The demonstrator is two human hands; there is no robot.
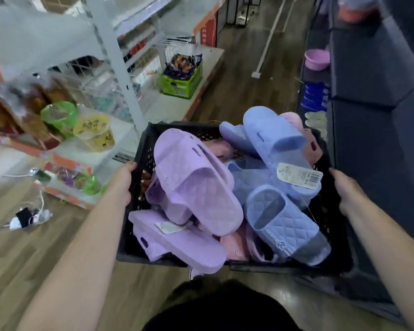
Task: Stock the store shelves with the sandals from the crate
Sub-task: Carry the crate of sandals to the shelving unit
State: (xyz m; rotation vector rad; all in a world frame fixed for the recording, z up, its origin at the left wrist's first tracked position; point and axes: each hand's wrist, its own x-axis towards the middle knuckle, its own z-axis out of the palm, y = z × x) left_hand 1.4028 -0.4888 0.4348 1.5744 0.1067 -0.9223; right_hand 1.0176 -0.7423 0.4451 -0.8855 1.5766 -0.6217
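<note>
A black plastic crate [139,151] is carried in front of me above the floor. My left hand [120,185] grips its left rim and my right hand [347,189] grips its right rim. Inside lie several quilted sandals heaped loosely: purple sandals [194,185] on the left, blue sandals [280,211] on the right, pink sandals [234,244] underneath and at the far right corner. Paper tags hang on a blue sandal and a purple one.
White shelving [110,44] with snack cups and packets stands to the left. A dark shelf unit [380,91] runs along the right with a pink basin [317,59] and pale sandals. A green box [181,82] sits ahead. Wooden floor aisle runs between.
</note>
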